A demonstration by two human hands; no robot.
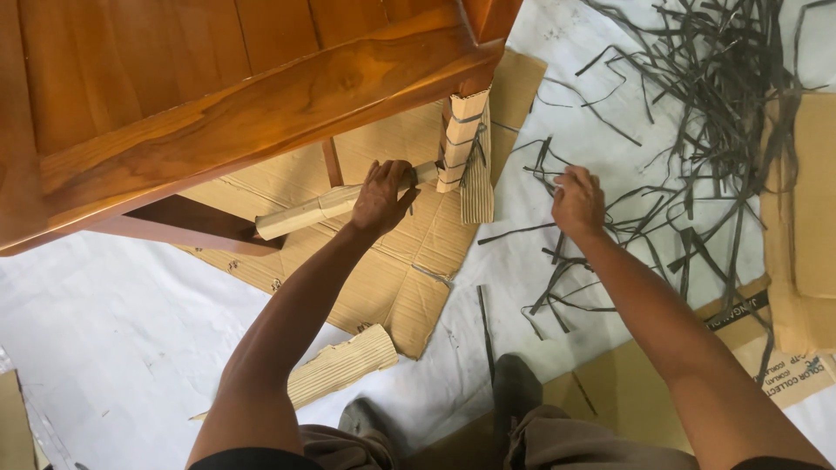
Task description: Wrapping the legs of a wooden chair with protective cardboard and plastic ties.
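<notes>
A white sheet point(113, 331) covers the floor, with flattened brown corrugated cardboard point(392, 278) spread under a polished brown wooden piece of furniture point(261, 104) that fills the upper left. One leg of the furniture is wrapped in a sleeve of corrugated cardboard bound with dark straps point(463, 139). A horizontal rail wrapped in the same pale cardboard point(309, 211) runs from that leg toward the left. The left hand point(383, 196) is closed around this wrapped rail near the leg, fingers curled over the top. The right hand point(576, 202) is out over the sheet, well apart from the leg, its fingers pinched together on a thin dark strap point(540, 157) that trails toward the wrapped leg. A tangled heap of dark grey plastic strapping offcuts point(714, 96) lies at the upper right. A loose roll of corrugated cardboard point(344, 365) lies near the person's knees, and printed cardboard sheets point(801, 218) lie at the right edge.
</notes>
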